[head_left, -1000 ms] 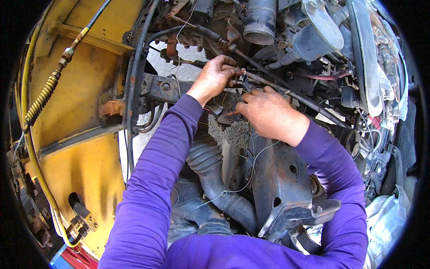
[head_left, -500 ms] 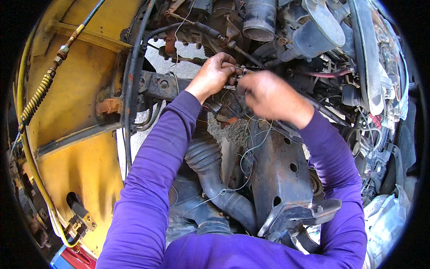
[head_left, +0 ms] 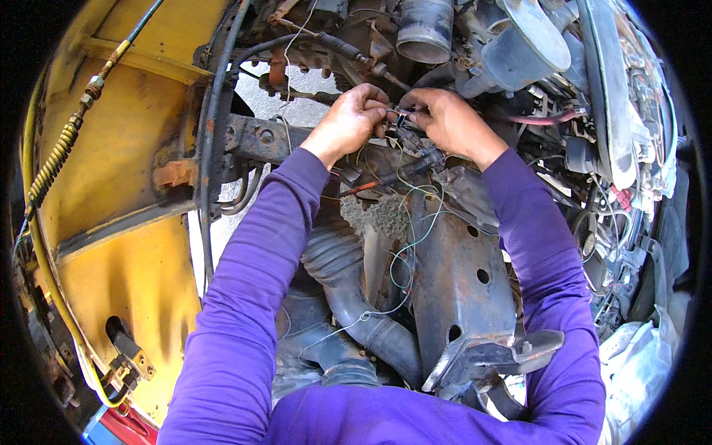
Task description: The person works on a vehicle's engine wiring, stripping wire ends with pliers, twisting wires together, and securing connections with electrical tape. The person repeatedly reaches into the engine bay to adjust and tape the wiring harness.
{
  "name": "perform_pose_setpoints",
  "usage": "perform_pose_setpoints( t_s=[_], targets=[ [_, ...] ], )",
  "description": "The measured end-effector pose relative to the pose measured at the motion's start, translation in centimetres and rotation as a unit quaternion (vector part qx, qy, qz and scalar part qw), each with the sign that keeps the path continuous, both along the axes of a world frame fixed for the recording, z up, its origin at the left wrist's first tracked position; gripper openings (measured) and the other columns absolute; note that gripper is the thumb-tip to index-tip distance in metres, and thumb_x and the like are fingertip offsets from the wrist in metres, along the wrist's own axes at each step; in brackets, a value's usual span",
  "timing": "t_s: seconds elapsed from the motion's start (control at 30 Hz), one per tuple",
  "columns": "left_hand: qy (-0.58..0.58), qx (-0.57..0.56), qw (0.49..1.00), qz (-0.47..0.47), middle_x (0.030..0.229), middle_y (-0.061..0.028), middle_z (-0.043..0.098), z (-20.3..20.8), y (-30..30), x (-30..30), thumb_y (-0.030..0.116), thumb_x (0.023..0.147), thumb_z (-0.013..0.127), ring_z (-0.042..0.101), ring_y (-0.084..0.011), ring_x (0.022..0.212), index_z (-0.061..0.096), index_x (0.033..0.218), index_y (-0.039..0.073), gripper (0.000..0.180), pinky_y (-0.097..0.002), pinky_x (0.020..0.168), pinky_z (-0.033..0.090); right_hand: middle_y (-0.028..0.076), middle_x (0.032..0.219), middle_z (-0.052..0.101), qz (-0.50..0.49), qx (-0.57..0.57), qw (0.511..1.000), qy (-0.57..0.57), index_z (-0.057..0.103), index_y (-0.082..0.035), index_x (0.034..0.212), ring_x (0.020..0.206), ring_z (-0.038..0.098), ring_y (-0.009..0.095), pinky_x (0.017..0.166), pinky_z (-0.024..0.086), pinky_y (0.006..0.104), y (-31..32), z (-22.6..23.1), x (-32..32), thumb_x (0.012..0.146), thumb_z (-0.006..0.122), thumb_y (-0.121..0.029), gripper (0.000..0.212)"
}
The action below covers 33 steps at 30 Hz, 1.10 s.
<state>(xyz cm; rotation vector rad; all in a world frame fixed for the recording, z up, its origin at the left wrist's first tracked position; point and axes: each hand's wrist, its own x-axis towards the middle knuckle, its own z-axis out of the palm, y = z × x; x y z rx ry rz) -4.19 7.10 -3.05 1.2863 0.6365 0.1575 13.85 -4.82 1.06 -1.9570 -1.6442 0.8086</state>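
Note:
Both my hands meet over the engine bay, fingertips close together. My left hand (head_left: 348, 122) is closed in a pinch on a thin wire. My right hand (head_left: 454, 126) pinches at a small light-and-dark piece (head_left: 400, 117) between the two hands; its exact kind is too small to tell. Just below the fingers lies a dark rod-like piece with an orange end (head_left: 363, 187). Loose thin green and white wires (head_left: 439, 204) hang in loops beneath my hands, running down over a ribbed black hose (head_left: 334, 256).
A yellow metal panel (head_left: 126, 267) with a spring-wrapped cable (head_left: 63, 152) stands at left. A rusty frame rail with holes (head_left: 463, 274) runs below my right hand. A grey funnel-shaped duct (head_left: 523, 55), an open pipe end (head_left: 425, 41) and a pinkish hose (head_left: 545, 119) lie beyond.
My right hand, blurred by motion before, is now steady, with its fingers pinched beside the left hand. The dark rod-like piece beneath shows more fully. My left hand has barely moved.

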Motion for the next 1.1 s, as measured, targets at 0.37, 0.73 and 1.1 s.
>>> perform_pose_setpoints(
  t_s=[0.37,0.73,1.1],
  targets=[
    [0.024,0.039,0.998,-0.045,0.094,-0.0053,0.074,0.9,0.4,-0.4,0.002,0.096,0.057,0.064,-0.0102,0.074,0.071,0.114,-0.005,0.024,-0.0269,0.068,0.054,0.021,0.101,0.074,-0.017,-0.094,0.992,0.082,0.073,0.000,0.107,0.094,0.071,0.034,0.086,0.054,0.0429,1.0,-1.2,1.4,0.089,0.069,-0.015,0.024],
    [0.062,0.081,0.994,-0.040,0.090,-0.0036,0.072,0.9,0.2,0.0,0.009,0.095,0.062,0.062,-0.0099,0.075,0.073,0.110,-0.005,0.024,-0.0278,0.071,0.051,0.018,0.094,0.073,-0.019,-0.086,0.994,0.060,0.073,-0.001,0.105,0.086,0.070,0.032,0.081,0.055,0.0412,0.8,0.1,0.8,0.086,0.070,-0.015,0.024],
    [0.047,0.075,0.995,-0.050,0.097,-0.0051,0.073,0.9,0.3,0.0,0.012,0.097,0.064,0.063,-0.0099,0.076,0.071,0.118,-0.005,0.029,-0.0266,0.074,0.051,0.021,0.097,0.071,0.005,-0.011,1.000,0.009,0.074,0.001,0.096,0.093,0.069,0.037,0.085,0.054,0.0436,0.4,-0.2,0.4,0.083,0.077,-0.021,0.025]
  ],
)
